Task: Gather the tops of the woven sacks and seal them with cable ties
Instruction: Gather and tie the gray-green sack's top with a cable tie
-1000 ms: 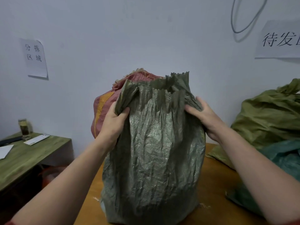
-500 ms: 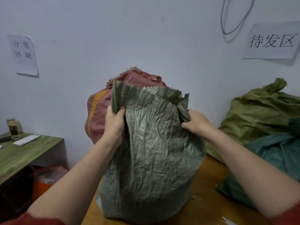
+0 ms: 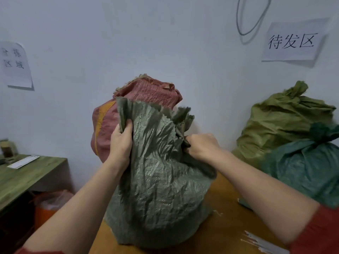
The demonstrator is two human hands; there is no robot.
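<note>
**packer_q:** Where's he at with the grey-green sack? Tied yet?

**sackwatch:** Nope, only gathering. It stands on the wooden counter, right in front of the red sack, which looks like it's touching it from behind. The big change is the right grip. A second ago that hand lay flat on the sack's shoulder with the fingers straight. Now it's closed tight on a bunch of pleated fabric at the right side of the mouth and has pulled it inward, so the opening is narrower and the right corner sits lower.

**packer_q:** And the left?

**sackwatch:** The left grip is pretty much where it was, clamped on the left edge of the mouth with the thumb in front. That flap is still standing up and spread out, so I'd say only half the top is collected.

**packer_q:** Any ties around?

**sackwatch:** Thin white strips lie at the counter's near right corner. They're probably the cable ties, and nobody's touching them. The olive sack and the teal sack on the right already have their necks cinched. He'll need to bring both bunches together before a hand is free.
</note>
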